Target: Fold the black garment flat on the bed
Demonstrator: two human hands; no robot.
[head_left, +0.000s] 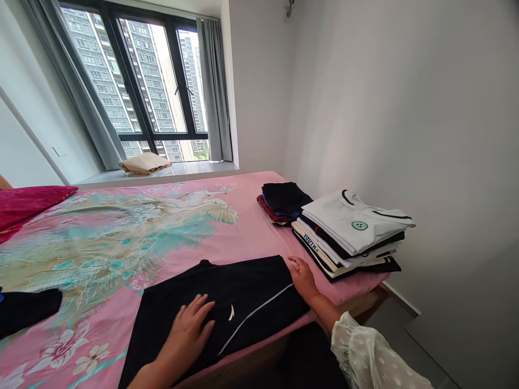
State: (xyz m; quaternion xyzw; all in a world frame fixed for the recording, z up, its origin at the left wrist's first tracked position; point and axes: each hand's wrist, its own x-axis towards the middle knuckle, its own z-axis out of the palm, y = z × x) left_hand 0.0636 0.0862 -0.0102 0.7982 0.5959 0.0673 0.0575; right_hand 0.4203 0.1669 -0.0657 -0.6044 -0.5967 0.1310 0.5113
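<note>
A black garment (259, 286), apparently shorts or trousers folded in half, lies flat along the near edge of the bed. It has a thin pale stripe and a small white curved logo. My left hand (190, 329) rests palm down on its middle, fingers stretched and slightly spread. At the garment's right end, my right hand (302, 276) touches the edge with its fingers extended. Neither hand lifts the cloth. Just beyond my right hand stands a stack of folded clothes (324, 237), with a white shirt (344, 216) bearing a green round badge on top.
Behind the big stack sits a smaller folded pile (286, 199), black on top. Another dark garment (30, 309) lies at the left. The bed has a pink peacock-patterned sheet (247, 227) and a dark pink pillow (32, 208). A beige bundle (145, 162) lies on the windowsill.
</note>
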